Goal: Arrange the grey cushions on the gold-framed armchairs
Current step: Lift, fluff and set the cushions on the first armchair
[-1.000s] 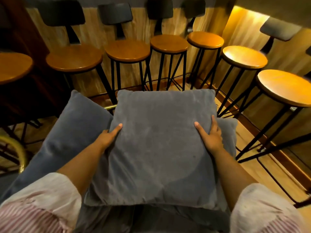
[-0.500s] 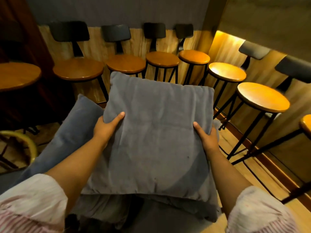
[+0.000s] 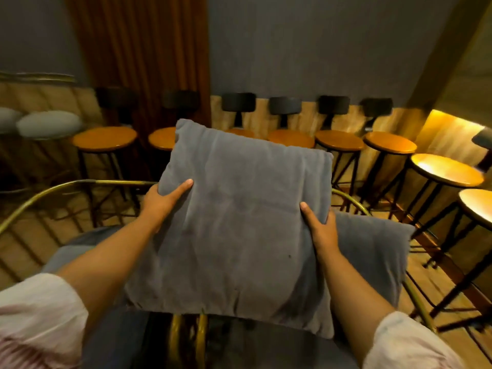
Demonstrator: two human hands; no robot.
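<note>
I hold a square grey cushion (image 3: 239,225) up in front of me, tilted back, with one hand on each side edge. My left hand (image 3: 162,201) grips its left edge and my right hand (image 3: 319,227) grips its right edge. A second grey cushion (image 3: 372,254) lies behind it to the right, on a gold-framed armchair whose curved gold rail (image 3: 351,201) shows above it. Another armchair's gold rail (image 3: 66,186) arcs at the left over a grey seat (image 3: 80,243). Two gold frame tubes (image 3: 186,339) meet below the held cushion.
A row of bar stools (image 3: 338,141) with orange round seats and dark backrests lines the far wall. More stools (image 3: 447,170) stand along the lit right wall. Two grey padded stools (image 3: 48,123) sit far left. A brown curtain (image 3: 138,62) hangs behind.
I have lifted the cushion higher off the one beneath it, and my view has swung left, so the other cushion now lies at the right and the gold rails show.
</note>
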